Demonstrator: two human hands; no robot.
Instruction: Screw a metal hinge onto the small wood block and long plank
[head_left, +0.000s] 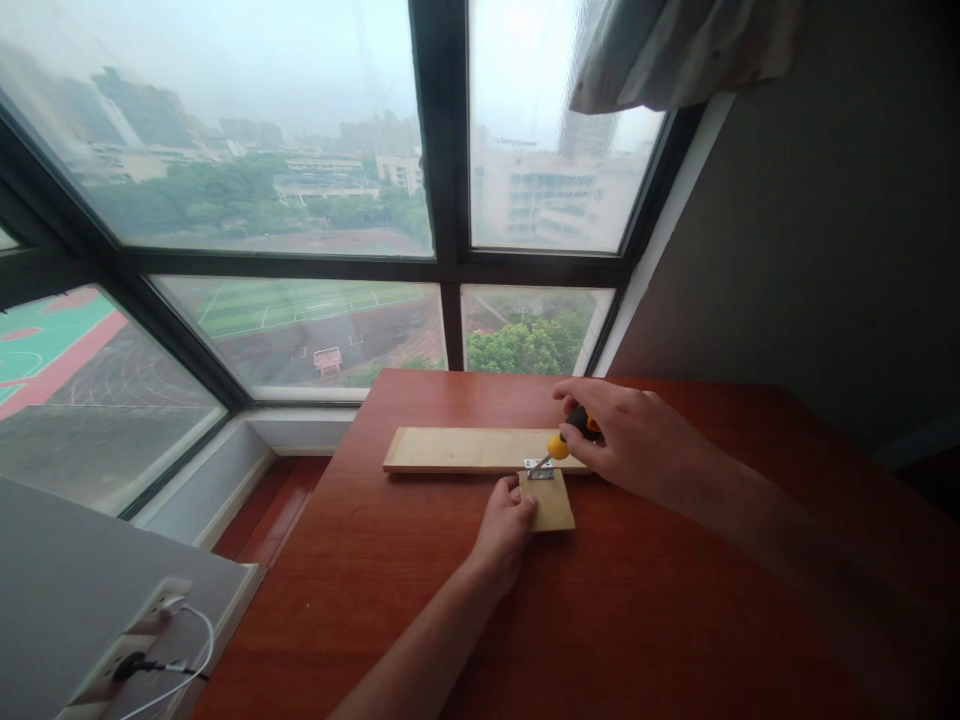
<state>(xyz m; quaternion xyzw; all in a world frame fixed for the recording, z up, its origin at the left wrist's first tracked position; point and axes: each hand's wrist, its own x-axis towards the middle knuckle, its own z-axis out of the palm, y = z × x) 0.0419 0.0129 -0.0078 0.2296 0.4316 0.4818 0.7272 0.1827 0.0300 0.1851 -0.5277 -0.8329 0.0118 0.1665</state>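
Observation:
A long pale wooden board lies across the far part of the red-brown table. A small square wooden piece lies against its near edge, and a small metal hinge sits over the joint between them. My right hand is closed around a screwdriver with a yellow and black handle, its tip down at the hinge. My left hand rests on the left edge of the small piece, fingers curled and pressing on it.
Large windows with dark frames rise just beyond the table's far edge. A grey wall stands at the right. At the lower left a white socket block has plugs and a white cable in it. A curtain hangs at the top.

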